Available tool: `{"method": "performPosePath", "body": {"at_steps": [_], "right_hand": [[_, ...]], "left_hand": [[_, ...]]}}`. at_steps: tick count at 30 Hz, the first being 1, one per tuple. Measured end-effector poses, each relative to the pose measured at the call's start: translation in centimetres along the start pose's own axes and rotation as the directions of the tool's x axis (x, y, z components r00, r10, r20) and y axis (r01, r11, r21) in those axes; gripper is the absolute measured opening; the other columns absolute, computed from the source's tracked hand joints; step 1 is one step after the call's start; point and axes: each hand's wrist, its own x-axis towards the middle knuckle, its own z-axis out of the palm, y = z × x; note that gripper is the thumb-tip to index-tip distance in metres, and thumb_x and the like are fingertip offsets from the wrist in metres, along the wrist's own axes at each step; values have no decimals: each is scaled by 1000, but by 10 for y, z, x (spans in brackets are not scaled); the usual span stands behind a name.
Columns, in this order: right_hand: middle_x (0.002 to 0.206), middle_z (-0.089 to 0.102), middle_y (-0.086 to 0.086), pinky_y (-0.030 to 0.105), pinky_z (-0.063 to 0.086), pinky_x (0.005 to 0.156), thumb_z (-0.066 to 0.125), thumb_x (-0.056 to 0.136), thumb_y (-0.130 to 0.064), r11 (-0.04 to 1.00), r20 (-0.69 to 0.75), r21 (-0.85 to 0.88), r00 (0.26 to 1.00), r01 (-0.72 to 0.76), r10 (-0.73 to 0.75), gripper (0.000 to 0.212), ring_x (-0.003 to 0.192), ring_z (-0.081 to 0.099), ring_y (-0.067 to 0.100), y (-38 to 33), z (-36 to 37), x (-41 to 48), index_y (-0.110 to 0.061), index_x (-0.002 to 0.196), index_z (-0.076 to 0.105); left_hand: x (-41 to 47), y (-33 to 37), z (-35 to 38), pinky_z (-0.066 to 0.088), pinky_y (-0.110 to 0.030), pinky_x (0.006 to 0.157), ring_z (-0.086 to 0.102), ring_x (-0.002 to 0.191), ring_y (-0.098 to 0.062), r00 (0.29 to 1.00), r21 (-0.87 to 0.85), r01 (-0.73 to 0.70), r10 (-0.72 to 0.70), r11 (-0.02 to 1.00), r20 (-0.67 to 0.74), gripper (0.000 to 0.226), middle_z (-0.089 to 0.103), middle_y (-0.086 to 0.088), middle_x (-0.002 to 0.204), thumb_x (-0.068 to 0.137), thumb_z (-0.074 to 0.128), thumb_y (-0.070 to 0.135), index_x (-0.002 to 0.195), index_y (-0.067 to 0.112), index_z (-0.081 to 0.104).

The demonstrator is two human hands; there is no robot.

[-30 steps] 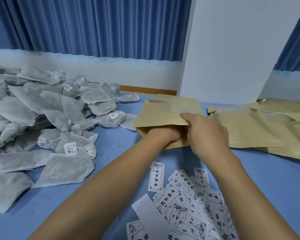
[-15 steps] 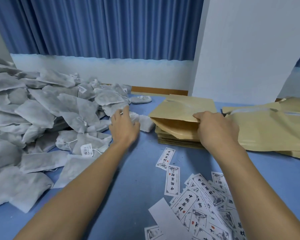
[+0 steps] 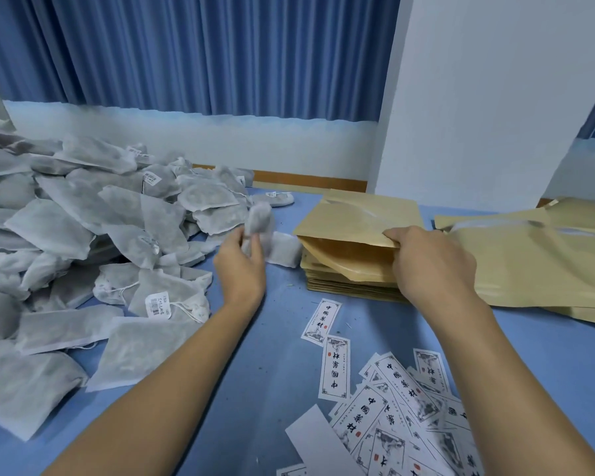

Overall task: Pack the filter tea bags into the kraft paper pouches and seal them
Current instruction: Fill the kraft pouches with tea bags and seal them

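A big heap of grey-white filter tea bags [image 3: 83, 242] covers the left of the blue table. My left hand [image 3: 241, 262] holds one tea bag [image 3: 260, 218] lifted and blurred, between the heap and the pouches. My right hand [image 3: 430, 266] grips the upper lip of a kraft paper pouch [image 3: 361, 218], holding its mouth wide toward the left. This pouch lies on top of a flat stack of kraft pouches [image 3: 344, 283]. Another tea bag [image 3: 282, 249] lies on the table just left of the pouch mouth.
More kraft pouches [image 3: 536, 255] lie spread at the right. Several printed paper labels [image 3: 392, 413] are scattered on the blue table [image 3: 255, 389] in front. A white pillar [image 3: 488, 97] and blue curtains [image 3: 186, 53] stand behind.
My left hand left the pouch mouth, reached to the heap's edge and now lifts a tea bag toward the pouch. My right hand keeps holding the pouch's lip.
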Motion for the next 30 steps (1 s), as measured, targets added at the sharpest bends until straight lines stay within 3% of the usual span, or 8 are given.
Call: {"method": "performPosePath", "body": {"at_steps": [4, 8, 10, 12, 18, 22, 27, 30], "right_hand": [[76, 49, -1, 28, 26, 53, 48, 88, -2, 1000, -9, 19, 1000, -8, 8, 49, 78, 46, 29, 0, 0, 1, -38, 117, 65], [98, 67, 5, 29, 29, 57, 51, 83, -6, 999, -18, 48, 1000, 13, -13, 44, 81, 50, 33, 1, -3, 0, -38, 110, 64], [103, 68, 5, 27, 31, 58, 56, 83, -11, 997, -18, 57, 998, 55, -54, 37, 85, 55, 34, 6, -5, 0, -36, 110, 63], [115, 67, 6, 29, 34, 67, 56, 88, -11, 994, -3, 76, 997, 74, -74, 50, 101, 58, 34, 13, -7, 2, -43, 127, 60], [100, 69, 7, 32, 36, 65, 46, 80, -5, 975, 41, 180, 990, 129, -139, 51, 83, 49, 33, 13, -12, 4, -42, 110, 68], [92, 63, 7, 33, 36, 63, 45, 80, -4, 986, 64, 137, 992, 99, -109, 40, 80, 49, 35, 12, -5, 4, -36, 97, 63], [89, 64, 7, 36, 42, 63, 46, 99, -23, 979, 56, 171, 991, 111, -122, 19, 80, 53, 38, 18, 5, 12, -33, 92, 60], [88, 65, 3, 36, 47, 66, 41, 104, -33, 961, 29, 236, 987, 146, -157, 22, 85, 56, 36, 16, 13, 11, -38, 104, 62]], "left_hand": [[-13, 46, -8, 44, -22, 86, 56, 97, -17, 915, -226, -388, 345, 893, -209, 19, 60, -9, 105, 95, 62, 9, 112, 2, 67], [-54, 63, -2, 49, -33, 87, 57, 94, -28, 592, -201, -792, 805, 577, -24, 27, 60, -15, 107, 89, 65, -2, 115, -8, 69], [-71, 63, 1, 51, -37, 80, 59, 85, -33, 425, -198, -878, 900, 436, 95, 24, 66, -19, 99, 90, 66, -4, 112, -11, 70], [-75, 64, 4, 51, -35, 75, 59, 78, -32, 367, -155, -908, 916, 390, 159, 21, 68, -18, 94, 93, 65, -1, 111, -10, 70], [-74, 91, 24, 44, -34, 55, 58, 69, -30, 593, 238, -798, 649, 554, 476, 18, 60, -12, 76, 67, 82, 1, 76, 8, 68], [-54, 126, 53, 39, -34, 66, 65, 96, -36, 710, 329, -567, 245, 755, 661, 16, 66, -15, 102, 87, 64, 6, 102, 10, 65], [-19, 124, 92, 42, -36, 96, 51, 104, -29, 624, 401, -581, 71, 708, 778, 9, 56, -16, 136, 102, 47, 17, 103, 18, 56], [-5, 112, 114, 33, -36, 113, 45, 128, -28, 581, 356, -559, 48, 749, 812, 32, 45, -9, 147, 106, 35, 25, 133, 18, 49]]}}
